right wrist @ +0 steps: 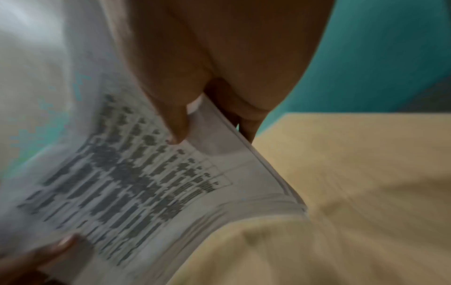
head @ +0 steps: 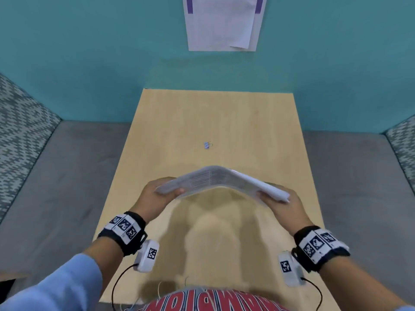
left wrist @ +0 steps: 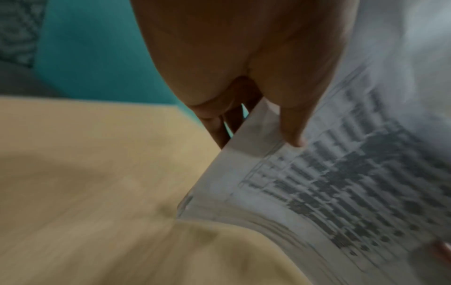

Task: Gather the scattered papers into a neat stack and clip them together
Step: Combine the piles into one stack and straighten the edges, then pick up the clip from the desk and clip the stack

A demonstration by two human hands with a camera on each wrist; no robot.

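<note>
A stack of printed white papers (head: pixel 221 179) is held upright above the wooden table (head: pixel 224 122), bowed upward in the middle. My left hand (head: pixel 160 194) grips its left edge, thumb on the near face, fingers behind. My right hand (head: pixel 284 204) grips the right edge the same way. The left wrist view shows the papers (left wrist: pixel 329 183) pinched under my left hand (left wrist: pixel 270 123); the right wrist view shows the papers (right wrist: pixel 146 173) pinched under my right hand (right wrist: pixel 207 123). A small binder clip (head: pixel 207 145) lies on the table beyond the stack.
White sheets (head: pixel 222 21) hang on the teal wall behind the table. Grey cushioned seating (head: pixel 56 187) flanks the table on both sides. Wrist camera cables hang near the table's front edge.
</note>
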